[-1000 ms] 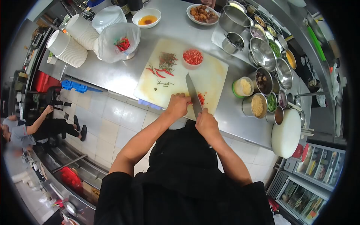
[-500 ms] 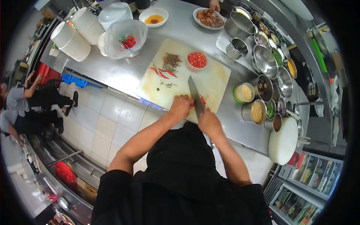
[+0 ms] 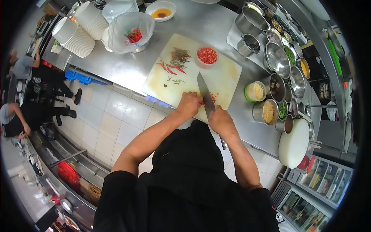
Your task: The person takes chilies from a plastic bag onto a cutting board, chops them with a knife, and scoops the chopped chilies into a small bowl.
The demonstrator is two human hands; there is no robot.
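A large white cutting board lies on the steel counter in front of me. My right hand is closed round the handle of a kitchen knife, whose broad blade points away from me over the board. Beside the blade, my left hand has its fingers curled on a bit of red chili, mostly hidden under the fingertips. Chopped chili lies right of the blade. A clear tub of chopped chili stands farther back. Whole red chilies, a pile of stems and seeds and loose green stems lie to the left.
A plastic-lined bowl of chilies, stacked white tubs and a bowl of sauce stand at the back left. Steel pots and ingredient containers line the right side. Two people are at the far left.
The view has shifted slightly. At the back, the plate of brown food and another person's hand have left view; only a white rim shows. The people at left have changed posture.
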